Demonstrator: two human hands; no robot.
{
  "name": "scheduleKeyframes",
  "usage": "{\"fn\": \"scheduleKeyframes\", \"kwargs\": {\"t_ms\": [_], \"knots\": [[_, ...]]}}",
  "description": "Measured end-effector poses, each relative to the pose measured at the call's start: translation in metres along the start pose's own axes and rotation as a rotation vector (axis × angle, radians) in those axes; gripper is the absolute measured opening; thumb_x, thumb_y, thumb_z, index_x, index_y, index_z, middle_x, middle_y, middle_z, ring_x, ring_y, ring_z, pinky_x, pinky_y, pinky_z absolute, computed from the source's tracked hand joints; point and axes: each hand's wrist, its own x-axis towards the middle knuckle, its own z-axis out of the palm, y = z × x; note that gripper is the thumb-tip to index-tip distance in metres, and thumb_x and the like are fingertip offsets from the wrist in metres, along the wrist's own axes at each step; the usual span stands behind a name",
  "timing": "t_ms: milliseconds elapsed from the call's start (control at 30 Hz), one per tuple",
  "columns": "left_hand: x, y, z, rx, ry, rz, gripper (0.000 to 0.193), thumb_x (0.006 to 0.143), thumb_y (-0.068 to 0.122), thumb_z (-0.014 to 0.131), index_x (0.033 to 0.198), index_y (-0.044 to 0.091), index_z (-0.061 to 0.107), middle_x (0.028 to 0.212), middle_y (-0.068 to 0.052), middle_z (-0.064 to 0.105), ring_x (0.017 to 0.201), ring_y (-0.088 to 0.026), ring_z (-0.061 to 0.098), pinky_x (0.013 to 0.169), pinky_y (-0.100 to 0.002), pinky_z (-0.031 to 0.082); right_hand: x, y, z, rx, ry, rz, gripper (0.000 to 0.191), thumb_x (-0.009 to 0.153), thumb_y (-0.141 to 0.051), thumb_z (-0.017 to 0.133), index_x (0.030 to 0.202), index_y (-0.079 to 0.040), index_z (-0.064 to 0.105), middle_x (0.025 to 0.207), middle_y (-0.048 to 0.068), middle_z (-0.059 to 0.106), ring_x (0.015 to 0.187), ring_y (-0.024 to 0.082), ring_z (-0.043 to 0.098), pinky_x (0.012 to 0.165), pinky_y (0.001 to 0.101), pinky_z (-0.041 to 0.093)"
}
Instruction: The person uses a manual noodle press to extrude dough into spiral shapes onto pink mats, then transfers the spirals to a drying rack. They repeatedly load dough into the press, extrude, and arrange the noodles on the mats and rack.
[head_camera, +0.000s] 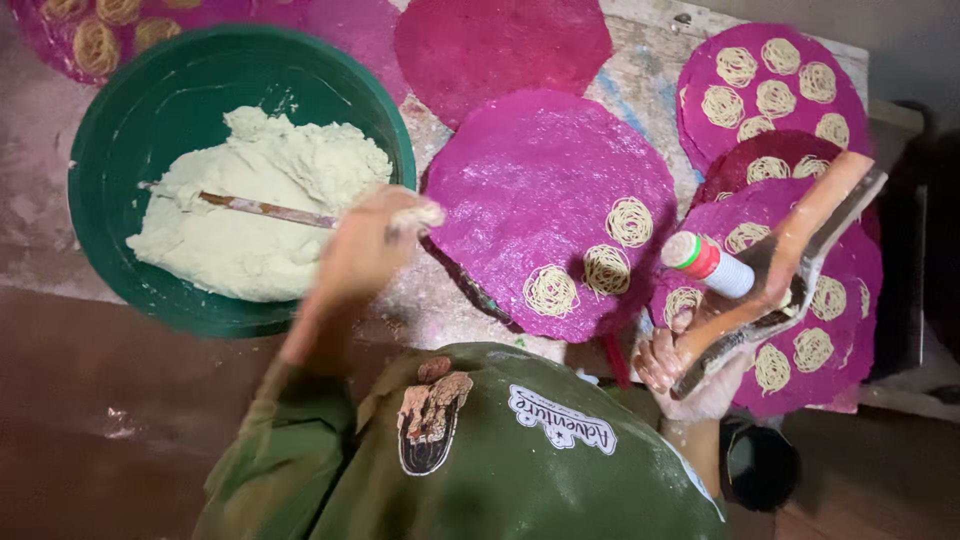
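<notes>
Dough (262, 205), pale and lumpy, fills much of the green basin (120, 90) that sits at the upper left of the worktop (640, 80), and a thin stick (265, 210) lies across its top. The left hand (365, 255) is blurred just over the basin's near right rim, curled around the stick's end with a bit of dough on the fingertips; how tightly it grips cannot be told. The right hand (685, 365) is clamped on the lower end of a wooden press (785, 265), which slants up to the right above the mats. A small white bottle-like tube with a red and green cap (708, 265) shows at the press, pointing left. Between the two hands lies a round pink mat (530, 190) carrying three coils of thin noodle strands (605, 268) near its lower right edge. More pink mats (770, 85) overlap along the right edge of the worktop, each dotted with many such coils, and a bare one lies at the top centre. Another loaded mat peeks in at the upper left corner. The person's green shirt (500, 460) fills the bottom of the view.
</notes>
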Motion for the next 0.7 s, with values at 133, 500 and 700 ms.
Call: {"fn": "scheduleKeyframes", "kwargs": {"t_ms": [133,500,700], "knots": [[-0.015,-0.017,-0.036,0.541,0.334,0.297,0.032,0.103,0.025,0.066,0.134,0.017,0.069,0.129,-0.017,0.065,0.112,-0.034,0.068,0.097,-0.046,0.054,-0.001,-0.005,0.002,-0.014,0.02,-0.009,0.1,0.097,-0.091,0.025,0.117,0.001,0.059,0.075,0.014,0.054,0.07,0.026,0.05,0.066,0.0396,0.04],[0.011,-0.048,0.168,-0.858,-0.031,-0.509,0.069,0.091,0.022,0.069,0.146,0.003,0.032,0.138,-0.012,0.051,0.12,-0.024,0.054,0.095,-0.04,0.051,-0.01,-0.021,-0.013,0.096,0.108,-0.089,0.107,0.093,-0.094,0.022,0.123,0.002,0.059,0.081,0.015,0.055,0.076,0.028,0.05,0.069,0.0416,0.039],[0.011,-0.066,0.179,-1.01,-0.311,-0.743,0.059,0.101,0.032,0.058,0.148,-0.002,0.045,0.15,-0.021,0.057,0.126,-0.027,0.058,0.098,-0.033,0.048,-0.032,-0.02,-0.03,0.006,0.189,-0.164,0.111,0.09,-0.097,0.021,0.125,0.0,0.059,0.084,0.013,0.054,0.074,0.027,0.05,0.067,0.0406,0.039]]}}
